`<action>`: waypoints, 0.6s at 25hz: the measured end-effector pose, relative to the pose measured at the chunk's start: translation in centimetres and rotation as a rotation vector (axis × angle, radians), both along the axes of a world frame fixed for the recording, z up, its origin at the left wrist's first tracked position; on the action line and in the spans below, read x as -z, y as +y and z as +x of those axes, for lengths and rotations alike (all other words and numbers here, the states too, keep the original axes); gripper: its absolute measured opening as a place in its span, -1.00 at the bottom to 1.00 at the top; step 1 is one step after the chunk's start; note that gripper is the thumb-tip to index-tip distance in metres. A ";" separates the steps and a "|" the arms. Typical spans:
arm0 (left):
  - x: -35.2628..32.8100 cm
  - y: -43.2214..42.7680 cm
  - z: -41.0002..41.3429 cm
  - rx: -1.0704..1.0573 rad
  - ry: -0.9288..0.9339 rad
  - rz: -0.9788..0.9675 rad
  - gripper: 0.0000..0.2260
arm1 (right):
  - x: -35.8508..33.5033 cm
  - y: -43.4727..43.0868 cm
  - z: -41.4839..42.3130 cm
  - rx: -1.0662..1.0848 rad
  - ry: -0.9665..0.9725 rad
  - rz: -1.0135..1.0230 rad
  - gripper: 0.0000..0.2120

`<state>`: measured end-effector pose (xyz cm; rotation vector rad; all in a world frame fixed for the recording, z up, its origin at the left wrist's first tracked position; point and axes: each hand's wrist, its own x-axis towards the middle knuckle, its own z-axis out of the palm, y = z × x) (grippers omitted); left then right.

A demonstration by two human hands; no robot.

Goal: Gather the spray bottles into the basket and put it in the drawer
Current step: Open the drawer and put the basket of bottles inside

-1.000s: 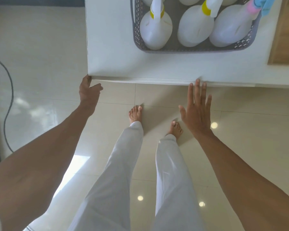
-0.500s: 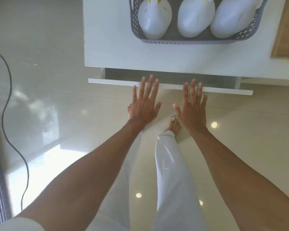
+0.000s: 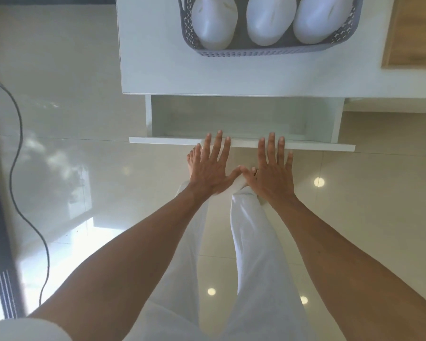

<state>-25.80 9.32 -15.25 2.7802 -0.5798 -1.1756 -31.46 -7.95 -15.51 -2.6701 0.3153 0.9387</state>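
left hand (image 3: 210, 168): fingers (image 3: 219, 143) straight, tips at drawer (image 3: 158, 141) front
right hand (image 3: 273, 173): same, I hold nothing
basket (image 3: 256, 52): on worktop (image 3: 158, 57), 12 o'clock

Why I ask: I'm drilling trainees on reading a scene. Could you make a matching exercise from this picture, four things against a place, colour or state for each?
Things:
1. basket
2. drawer
3. left hand
4. wooden surface

Descriptions:
A. stands open below the white top
B. brown, at the far right
C. holds white bottles
D. fingers straight, at the drawer front

Pairs: 1-C; 2-A; 3-D; 4-B
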 end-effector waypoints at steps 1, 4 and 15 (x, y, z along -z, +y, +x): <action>-0.2 0.1 -0.7 -0.006 0.020 -0.001 -0.20 | -0.1 0.2 -0.7 -0.004 0.012 0.007 -0.09; -0.8 0.7 -3.1 -0.022 0.081 -0.021 -0.18 | -0.4 0.7 -3.2 -0.002 0.031 0.039 -0.11; -1.9 3.1 -11.1 0.031 0.365 0.043 -0.10 | -1.8 2.8 -12.8 0.031 0.155 0.111 -0.14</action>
